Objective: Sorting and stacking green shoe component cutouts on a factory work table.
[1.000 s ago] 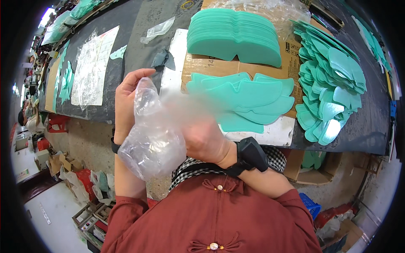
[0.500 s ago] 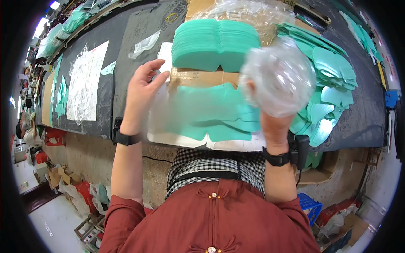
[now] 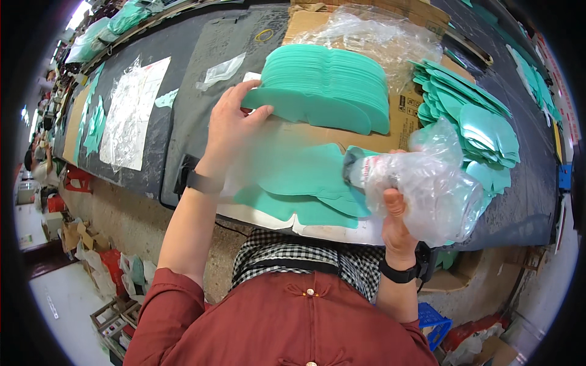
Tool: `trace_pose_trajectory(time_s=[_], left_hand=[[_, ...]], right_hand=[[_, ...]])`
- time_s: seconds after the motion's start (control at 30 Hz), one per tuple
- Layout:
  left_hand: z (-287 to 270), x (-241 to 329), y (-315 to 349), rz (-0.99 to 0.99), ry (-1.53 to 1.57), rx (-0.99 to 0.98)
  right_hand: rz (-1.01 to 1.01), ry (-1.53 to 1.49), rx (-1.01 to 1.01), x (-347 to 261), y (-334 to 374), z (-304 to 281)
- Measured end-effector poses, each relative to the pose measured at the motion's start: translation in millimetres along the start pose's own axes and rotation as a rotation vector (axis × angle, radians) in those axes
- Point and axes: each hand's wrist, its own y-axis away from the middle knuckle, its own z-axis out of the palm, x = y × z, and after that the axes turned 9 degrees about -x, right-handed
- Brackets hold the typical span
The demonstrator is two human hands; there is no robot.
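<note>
My right hand (image 3: 395, 219) grips a crumpled clear plastic bag (image 3: 427, 183) over the right part of the bench. My left hand (image 3: 235, 125) reaches forward with fingers spread, touching the near edge of a tall stack of teal cut sheets (image 3: 326, 88). Between both hands lie a few loose teal sheets (image 3: 299, 183) on a white backing board (image 3: 329, 229). The stack sits on brown cardboard (image 3: 400, 119).
A fanned pile of teal pieces (image 3: 470, 116) lies at the right. Loose clear plastic (image 3: 366, 30) sits behind the stack. A white and clear plastic sheet (image 3: 131, 113) lies on the dark bench top (image 3: 201, 79) at the left. Boxes and scraps litter the floor (image 3: 73, 244) below.
The plastic bag went from both hands at my chest to my right hand alone, then lowered to the right. My left hand moved forward onto the teal stack.
</note>
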Motion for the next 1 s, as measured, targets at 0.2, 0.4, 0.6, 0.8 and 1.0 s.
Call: trace_pose_trajectory(time_s=[0.2,0.4,0.6,0.8,1.0], left_hand=[[-44,7,38,-0.109,0.466,-0.011],[-46,32,96,-0.357,0.866,-0.18],[13,21,113,-0.196,0.451,-0.225],[22,25,110,-0.107,0.176,-0.175],[11,8,116,-0.259,0.399,-0.305]], right_hand=[[-0.079,0.267,-0.088,22,-2,-6],[-0.175,-0.188,0.292,-10,26,-51],[-0.122,0.189,0.219,-6,23,-26],[-0.754,1.197,-0.088,38,41,30],[-0.09,0.839,-0.114,40,61,2]])
